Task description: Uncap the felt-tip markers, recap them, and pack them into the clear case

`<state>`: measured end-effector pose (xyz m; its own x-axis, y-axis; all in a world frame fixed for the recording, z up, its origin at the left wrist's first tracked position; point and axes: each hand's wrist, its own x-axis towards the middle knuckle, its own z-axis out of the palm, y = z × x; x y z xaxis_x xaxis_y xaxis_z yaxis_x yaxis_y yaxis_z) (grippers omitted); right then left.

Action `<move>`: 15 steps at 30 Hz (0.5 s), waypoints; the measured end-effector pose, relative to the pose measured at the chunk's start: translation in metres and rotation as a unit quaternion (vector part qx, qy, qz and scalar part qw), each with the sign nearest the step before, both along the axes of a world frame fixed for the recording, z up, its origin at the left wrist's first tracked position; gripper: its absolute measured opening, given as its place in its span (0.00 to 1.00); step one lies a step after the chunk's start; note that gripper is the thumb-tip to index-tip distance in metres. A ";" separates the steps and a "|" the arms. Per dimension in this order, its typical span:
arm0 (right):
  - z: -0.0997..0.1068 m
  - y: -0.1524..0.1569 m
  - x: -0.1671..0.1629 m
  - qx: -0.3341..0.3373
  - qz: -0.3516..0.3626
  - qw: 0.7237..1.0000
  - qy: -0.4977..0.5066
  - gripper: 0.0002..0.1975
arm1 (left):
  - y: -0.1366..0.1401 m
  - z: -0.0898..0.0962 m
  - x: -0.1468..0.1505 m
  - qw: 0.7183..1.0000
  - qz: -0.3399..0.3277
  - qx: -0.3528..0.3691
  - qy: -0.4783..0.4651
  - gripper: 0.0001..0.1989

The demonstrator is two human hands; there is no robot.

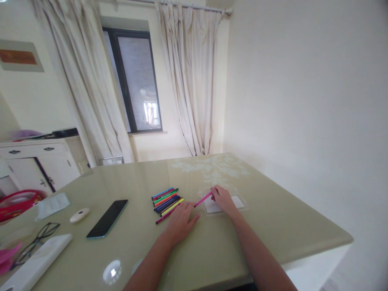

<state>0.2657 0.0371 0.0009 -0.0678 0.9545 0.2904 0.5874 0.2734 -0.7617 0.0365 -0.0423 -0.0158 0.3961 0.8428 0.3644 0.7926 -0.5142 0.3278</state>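
Observation:
My right hand point(222, 199) pinches a pink marker pen point(203, 199), which slants down to the left with its dark end near the table. Beneath that hand lies a clear plastic case point(245, 207) with a white card point(238, 201) in it. My left hand point(181, 222) rests on the table, thumb apart, fingertips at the right end of a row of coloured marker pens point(166, 201). Nearest to it is a dark magenta marker point(162, 219), whose right end the hand hides. Several pens lie side by side, among them blue, green, orange and yellow ones.
Left of the pens lie a dark phone point(107, 219), a white oval object point(79, 215), eyeglasses point(38, 239), a long white object point(39, 260) and a pale face mask point(53, 205). A clear round object point(112, 271) sits at the front. The table's right edge point(303, 212) runs near the wall.

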 end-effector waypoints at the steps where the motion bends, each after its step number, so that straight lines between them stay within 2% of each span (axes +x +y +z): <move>1: 0.001 0.001 0.003 0.007 -0.008 1.000 0.003 0.16 | 0.000 -0.001 0.002 1.000 -0.022 -0.001 0.002 0.19; 5: 0.001 -0.002 -0.005 0.039 -0.002 0.999 0.030 0.18 | 0.001 -0.003 0.009 0.998 -0.059 -0.022 0.004 0.27; 9: -0.005 -0.009 -0.024 0.028 0.031 0.999 0.017 0.17 | 0.004 -0.006 0.009 0.998 -0.051 -0.024 -0.013 0.26; 15: -0.010 0.000 -0.010 0.016 -0.046 0.999 -0.013 0.17 | 0.006 -0.012 0.004 0.999 -0.003 -0.018 -0.040 0.21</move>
<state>0.2557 0.0368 -0.0089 0.0112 0.9471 0.3206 0.6306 0.2422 -0.7374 0.0404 -0.0367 -0.0281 0.3718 0.8535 0.3650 0.7595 -0.5058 0.4091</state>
